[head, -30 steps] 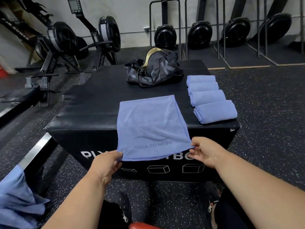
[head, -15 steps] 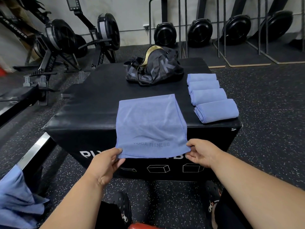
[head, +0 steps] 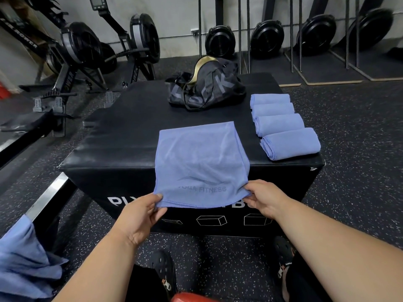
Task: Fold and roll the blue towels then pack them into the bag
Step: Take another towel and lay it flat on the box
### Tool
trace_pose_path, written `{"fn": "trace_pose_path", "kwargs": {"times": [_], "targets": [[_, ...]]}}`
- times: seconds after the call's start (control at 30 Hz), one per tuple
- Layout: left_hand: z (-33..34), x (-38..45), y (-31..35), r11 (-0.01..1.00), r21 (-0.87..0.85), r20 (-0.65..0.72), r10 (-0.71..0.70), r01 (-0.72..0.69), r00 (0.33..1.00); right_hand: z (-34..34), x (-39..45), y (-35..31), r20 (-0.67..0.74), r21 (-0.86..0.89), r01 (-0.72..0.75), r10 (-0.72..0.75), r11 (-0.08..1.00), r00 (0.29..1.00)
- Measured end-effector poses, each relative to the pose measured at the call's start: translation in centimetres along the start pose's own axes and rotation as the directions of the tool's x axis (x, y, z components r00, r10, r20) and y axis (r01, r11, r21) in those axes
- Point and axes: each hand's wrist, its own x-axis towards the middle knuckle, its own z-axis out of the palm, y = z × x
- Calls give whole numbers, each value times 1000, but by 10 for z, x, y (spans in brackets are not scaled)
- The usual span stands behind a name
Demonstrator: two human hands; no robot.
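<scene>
A folded blue towel (head: 199, 158) printed "YOGA FITNESS" lies on the black plyo box (head: 117, 140), its near end hanging over the front edge. My left hand (head: 141, 212) pinches the near left corner and my right hand (head: 265, 198) pinches the near right corner, lifting that end slightly. Several rolled blue towels (head: 281, 125) lie in a row on the box's right side. A black bag (head: 207, 88) with a gold-lined opening sits at the back of the box.
More blue towel cloth (head: 24, 262) hangs at the lower left beside a metal rail (head: 45, 199). Rowing machines (head: 87, 51) stand at the back left, and black fan wheels on racks (head: 268, 38) line the wall. Speckled rubber floor surrounds the box.
Both hands have raised the towel's near edge a little and drawn the corners slightly inward; the edge now sags between them. The rolled towels and bag have not moved.
</scene>
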Motion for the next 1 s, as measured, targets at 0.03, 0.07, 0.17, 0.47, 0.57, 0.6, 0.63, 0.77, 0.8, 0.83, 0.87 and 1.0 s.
{"fn": "trace_pose_path", "kwargs": {"times": [0.03, 0.07, 0.17, 0.47, 0.57, 0.6, 0.63, 0.77, 0.8, 0.83, 0.87, 1.0], "targets": [[0, 1, 0, 1000, 5, -4, 2, -2, 1000, 0, 0, 0, 0, -19, 0, 0, 1000, 1000], [-1, 1, 0, 1000, 8, -11, 4, -4, 1000, 0, 0, 0, -7, -32, 1, -1, 999, 1000], [-3, 2, 0, 1000, 14, -44, 10, -9, 999, -2, 0, 1, -46, -24, -8, 7, 1000, 999], [-7, 7, 0, 998, 69, -130, 4, 5, 991, -8, -16, -2, -80, -80, 104, -110, 991, 991], [-7, 6, 0, 998, 65, -146, 5, 5, 989, -11, -23, -2, -82, -143, 192, -205, 971, 975], [-6, 4, 1, 998, 60, -148, 5, 4, 989, -12, -26, -3, -73, -140, 214, -226, 967, 972], [-6, 3, 1, 998, 55, -148, 6, 2, 989, -13, -29, -4, -56, -130, 229, -238, 965, 970], [-5, -3, 4, 999, 13, -145, 32, -31, 989, -16, -43, -7, 7, -47, 257, -257, 965, 966], [-4, -6, 5, 999, -2, -143, 39, -39, 989, -16, -47, -8, 13, -31, 266, -266, 963, 964], [-3, -8, 6, 999, -19, -141, 42, -45, 989, -17, -49, -9, 17, -20, 274, -274, 962, 962], [-1, -11, 7, 998, -39, -137, 41, -47, 990, -17, -52, -9, 25, -13, 282, -282, 959, 959], [3, -19, 10, 994, -97, -101, 48, -57, 994, -17, -64, -16, 77, 17, 341, -342, 940, 937]]}}
